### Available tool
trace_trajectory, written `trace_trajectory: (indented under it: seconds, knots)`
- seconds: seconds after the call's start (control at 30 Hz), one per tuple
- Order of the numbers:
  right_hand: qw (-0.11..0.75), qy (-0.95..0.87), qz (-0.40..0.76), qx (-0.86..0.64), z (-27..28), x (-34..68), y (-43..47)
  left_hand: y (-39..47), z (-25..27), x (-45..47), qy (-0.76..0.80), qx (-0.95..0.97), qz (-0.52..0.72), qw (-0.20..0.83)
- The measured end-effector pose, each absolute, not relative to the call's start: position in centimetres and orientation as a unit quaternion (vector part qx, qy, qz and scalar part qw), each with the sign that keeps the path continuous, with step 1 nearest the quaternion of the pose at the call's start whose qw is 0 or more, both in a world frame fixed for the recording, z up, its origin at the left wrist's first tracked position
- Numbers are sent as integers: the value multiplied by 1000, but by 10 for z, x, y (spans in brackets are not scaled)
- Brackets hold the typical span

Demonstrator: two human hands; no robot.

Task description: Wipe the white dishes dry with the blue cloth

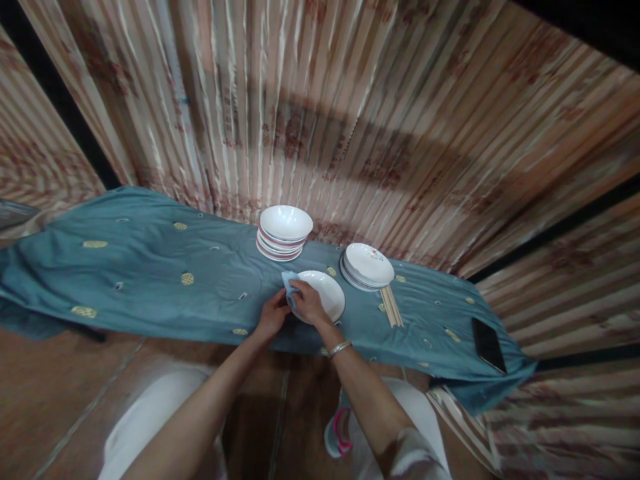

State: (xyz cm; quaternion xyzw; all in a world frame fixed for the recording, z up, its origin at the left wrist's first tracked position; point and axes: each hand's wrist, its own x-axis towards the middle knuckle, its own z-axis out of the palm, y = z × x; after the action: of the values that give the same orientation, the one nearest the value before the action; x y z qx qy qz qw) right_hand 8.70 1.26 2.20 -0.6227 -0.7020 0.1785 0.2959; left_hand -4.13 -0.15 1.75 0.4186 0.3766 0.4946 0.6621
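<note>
A white plate is in front of me near the table's front edge. My left hand grips its left rim, with the fingertips partly hidden. My right hand reaches over the plate, its fingers closed on a light blue cloth that lies against the rim. Behind the plate and to its left stands a stack of white bowls, some with red rims. Off to the right is a stack of white plates, the top one with a small flower print.
Light wooden chopsticks lie beside the right stack. A black phone rests near the table's right end. The table wears a teal patterned cloth. A striped curtain hangs close behind, and dark poles stand at both sides.
</note>
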Motion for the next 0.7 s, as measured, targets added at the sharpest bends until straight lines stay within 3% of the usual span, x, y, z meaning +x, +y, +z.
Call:
trace_trajectory:
  seconds: [0.43, 0.7]
  knots:
    - [292, -705, 296, -574, 32, 102, -26, -2, 19, -41, 456, 345, 498, 653]
    - [190, -779, 175, -572, 59, 133, -80, -3, 17, -39, 425, 380, 496, 655]
